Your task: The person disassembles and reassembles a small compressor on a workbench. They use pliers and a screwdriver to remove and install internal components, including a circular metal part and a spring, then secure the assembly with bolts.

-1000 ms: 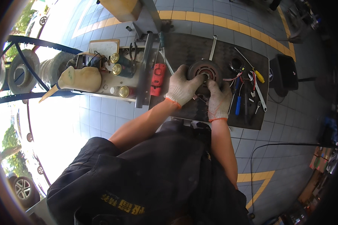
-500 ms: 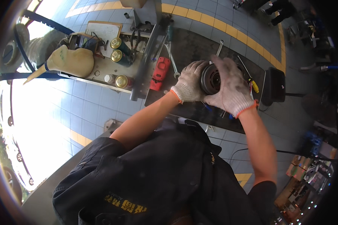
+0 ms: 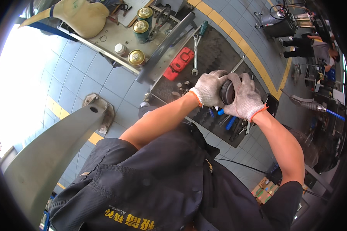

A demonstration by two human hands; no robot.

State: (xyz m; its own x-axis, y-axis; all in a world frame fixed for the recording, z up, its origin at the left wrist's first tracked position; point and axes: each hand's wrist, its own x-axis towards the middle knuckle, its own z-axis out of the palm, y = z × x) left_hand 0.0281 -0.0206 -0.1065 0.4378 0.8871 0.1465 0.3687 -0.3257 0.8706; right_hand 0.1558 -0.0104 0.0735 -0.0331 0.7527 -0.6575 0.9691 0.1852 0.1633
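Both my hands wear pale knitted gloves with orange cuffs. Between them is a dark round pulley-like part (image 3: 228, 92), held up over the black mat of the workbench (image 3: 167, 92). My left hand (image 3: 209, 87) wraps its left side with bent fingers. From the right, my right hand (image 3: 246, 96) curls over the part's face and rim and hides much of it. A long wrench (image 3: 238, 64) lies just beyond the hands. Under and near my right hand are several tools, among them a blue-handled one (image 3: 230, 123).
Left of the hands lie a red tool case (image 3: 179, 64), a combination wrench (image 3: 195, 57) and a green-handled screwdriver (image 3: 203, 27). A side shelf bears several cans (image 3: 136, 57) and a cream jug (image 3: 83, 18). A grey metal arm (image 3: 54, 142) stands lower left. Another person (image 3: 322, 52) is far right.
The view has shifted and turned. The round part now stands more edge-on between my hands, and my right hand's fingers have closed further over it.
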